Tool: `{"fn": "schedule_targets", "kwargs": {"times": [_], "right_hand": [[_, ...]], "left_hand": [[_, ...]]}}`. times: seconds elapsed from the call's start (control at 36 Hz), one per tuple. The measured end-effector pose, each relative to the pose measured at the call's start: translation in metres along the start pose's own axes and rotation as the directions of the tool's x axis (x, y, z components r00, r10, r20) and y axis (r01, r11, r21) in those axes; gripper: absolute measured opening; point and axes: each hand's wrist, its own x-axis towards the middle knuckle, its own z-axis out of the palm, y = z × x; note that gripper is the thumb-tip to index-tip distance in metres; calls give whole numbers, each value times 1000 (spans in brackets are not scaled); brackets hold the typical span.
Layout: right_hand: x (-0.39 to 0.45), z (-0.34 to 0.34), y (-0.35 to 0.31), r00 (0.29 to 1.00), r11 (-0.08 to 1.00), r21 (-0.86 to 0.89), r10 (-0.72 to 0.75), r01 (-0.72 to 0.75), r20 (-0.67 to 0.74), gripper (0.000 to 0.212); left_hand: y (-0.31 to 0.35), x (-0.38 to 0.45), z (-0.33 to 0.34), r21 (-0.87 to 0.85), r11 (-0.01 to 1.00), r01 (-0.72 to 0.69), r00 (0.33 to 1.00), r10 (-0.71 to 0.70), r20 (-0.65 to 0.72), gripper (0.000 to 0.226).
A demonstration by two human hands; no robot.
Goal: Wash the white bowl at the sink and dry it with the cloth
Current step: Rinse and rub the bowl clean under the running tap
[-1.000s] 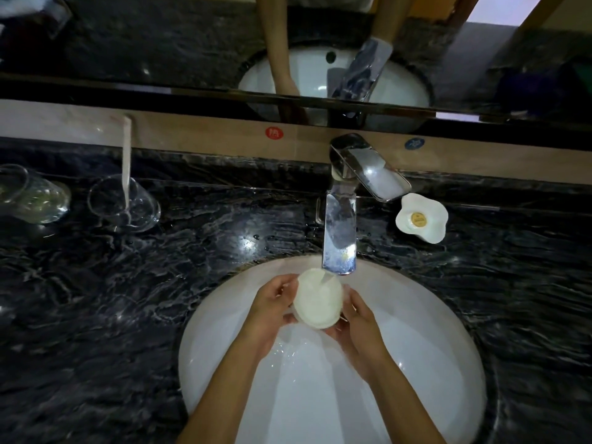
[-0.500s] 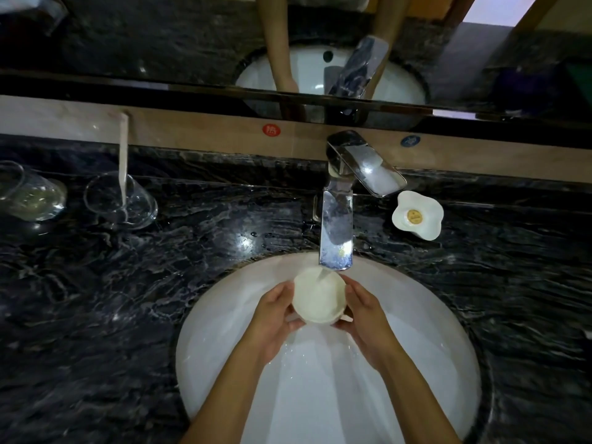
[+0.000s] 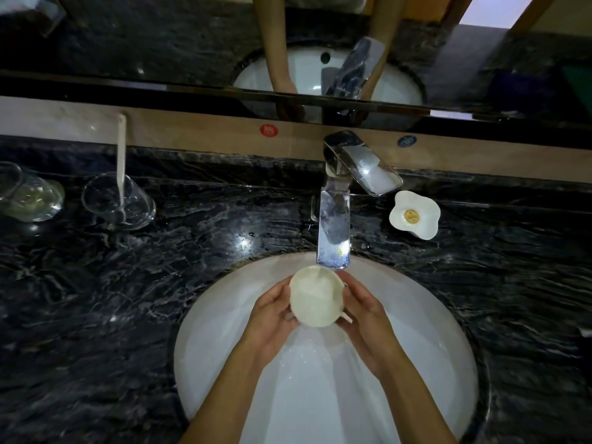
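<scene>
The small white bowl (image 3: pixel 315 296) is held over the white sink basin (image 3: pixel 211 341), just under the spout of the chrome faucet (image 3: pixel 333 232). Water runs from the spout into the bowl, whose opening faces up toward me. My left hand (image 3: pixel 272 318) grips the bowl's left side and my right hand (image 3: pixel 363 318) grips its right side, fingers wrapped beneath it. No cloth is visible.
Dark marble counter (image 3: pixel 96 299) surrounds the basin. Two clear glasses (image 3: pixel 118 200) stand at the back left, one with a white stick in it. A white flower-shaped dish (image 3: pixel 415 214) sits right of the faucet. A mirror (image 3: pixel 192 43) runs along the back.
The bowl has turned from tilted sideways to opening upward under the water stream. Both hands shifted slightly around it.
</scene>
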Motion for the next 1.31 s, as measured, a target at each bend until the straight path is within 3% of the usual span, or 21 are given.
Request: {"fn": "schedule_targets", "kwargs": {"times": [0.17, 0.39, 0.53, 0.75, 0.94, 1.11, 1.31], "right_hand": [[6, 3, -7, 997, 996, -83, 39, -45, -68, 27], [6, -1, 10, 989, 979, 158, 138, -130, -43, 40], [2, -1, 9, 999, 986, 162, 39, -35, -21, 38], [-1, 3, -11, 999, 989, -145, 37, -37, 0, 27], [1, 2, -1, 988, 989, 11, 149, -149, -26, 31], [-3, 5, 6, 996, 990, 139, 25, -12, -90, 29], [-5, 4, -5, 990, 993, -76, -101, 93, -102, 25]], "left_hand": [[1, 1, 0, 22, 999, 44, 999, -44, -19, 25], [18, -4, 11, 308, 946, -105, 992, 122, -36, 26], [17, -6, 8, 256, 961, -105, 993, 113, -19, 28], [5, -5, 1, 143, 988, 61, 993, -45, -109, 27], [15, -10, 9, 269, 962, -44, 994, 68, -80, 24], [19, -10, 11, 337, 934, -116, 990, 135, -33, 25], [11, -12, 9, 245, 968, -53, 997, 64, -37, 28]]}}
